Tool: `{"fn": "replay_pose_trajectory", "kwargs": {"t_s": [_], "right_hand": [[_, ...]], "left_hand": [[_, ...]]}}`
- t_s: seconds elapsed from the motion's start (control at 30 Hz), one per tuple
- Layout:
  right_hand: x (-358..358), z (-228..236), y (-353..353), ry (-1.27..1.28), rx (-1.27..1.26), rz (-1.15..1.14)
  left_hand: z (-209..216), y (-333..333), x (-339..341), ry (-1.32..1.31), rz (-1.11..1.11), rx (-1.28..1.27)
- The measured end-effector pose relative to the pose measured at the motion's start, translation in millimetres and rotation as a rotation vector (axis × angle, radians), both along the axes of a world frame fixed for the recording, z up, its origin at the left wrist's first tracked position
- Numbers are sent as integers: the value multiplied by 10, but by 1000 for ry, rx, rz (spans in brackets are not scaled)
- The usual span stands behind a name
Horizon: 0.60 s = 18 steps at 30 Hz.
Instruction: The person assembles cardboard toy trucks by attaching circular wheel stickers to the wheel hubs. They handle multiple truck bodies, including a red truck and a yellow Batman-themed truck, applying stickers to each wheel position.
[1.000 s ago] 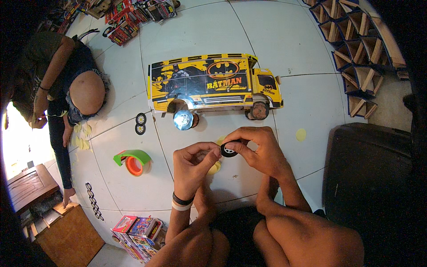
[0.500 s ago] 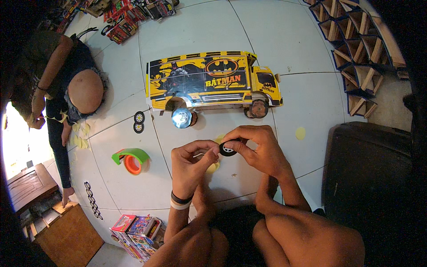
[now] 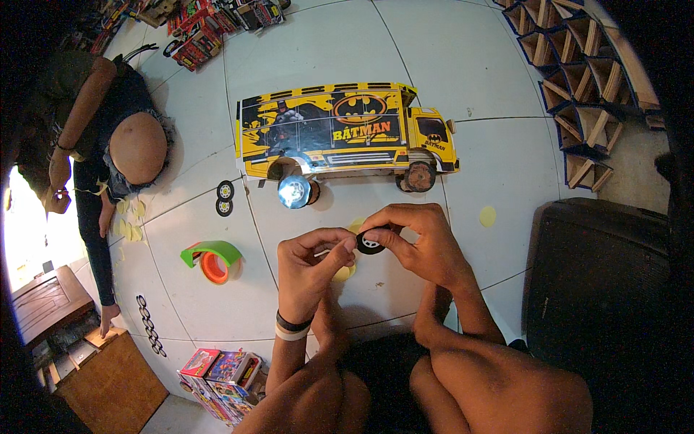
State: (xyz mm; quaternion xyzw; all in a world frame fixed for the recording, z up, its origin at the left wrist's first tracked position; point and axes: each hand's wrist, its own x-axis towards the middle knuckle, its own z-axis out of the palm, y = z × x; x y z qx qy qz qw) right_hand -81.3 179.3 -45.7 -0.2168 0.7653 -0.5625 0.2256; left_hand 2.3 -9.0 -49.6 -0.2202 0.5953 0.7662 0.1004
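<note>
Between the thumb and fingers of my right hand [image 3: 426, 249] is a round black wheel sticker [image 3: 371, 241] with a pale rim printed on it. My left hand [image 3: 312, 264] is closed in a pinch at the sticker's left edge; the fingertips hide what lies between them. Beyond both hands a yellow and black toy truck [image 3: 325, 134] stands side-on. Its rear wheel [image 3: 295, 192] has a shiny face, while the front wheel [image 3: 420, 176] shows bare brown. Pale yellow paper discs [image 3: 346, 273] lie on the floor below and behind my hands.
Left of my hands sit a green and orange tape dispenser [image 3: 224, 252], two wheel stickers [image 3: 225, 199] and a row of several more [image 3: 150, 327]. A black case [image 3: 600, 282] stands at right, wooden parts [image 3: 578, 83] behind it. Another person [image 3: 79, 108] sits at left. Boxy printed toys [image 3: 225, 376] stand near my left knee.
Hardly anything differs. Both hands keep their hold at the wheel sticker, and the view has shifted very slightly.
</note>
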Motion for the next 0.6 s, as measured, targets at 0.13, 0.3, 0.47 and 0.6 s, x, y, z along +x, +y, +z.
{"fn": "replay_pose_trajectory", "kwargs": {"t_s": [0.13, 0.3, 0.47, 0.6], "right_hand": [[6, -14, -5, 4, -13, -7], [8, -9, -8, 0, -8, -8], [2, -4, 0, -14, -1, -2], [11, -14, -6, -3, 1, 1]], "left_hand": [[-5, 0, -5, -1, 0, 2], [-3, -8, -1, -8, -8, 10], [-19, -5, 3, 3, 1, 20], [-22, -5, 5, 10, -1, 12]]}}
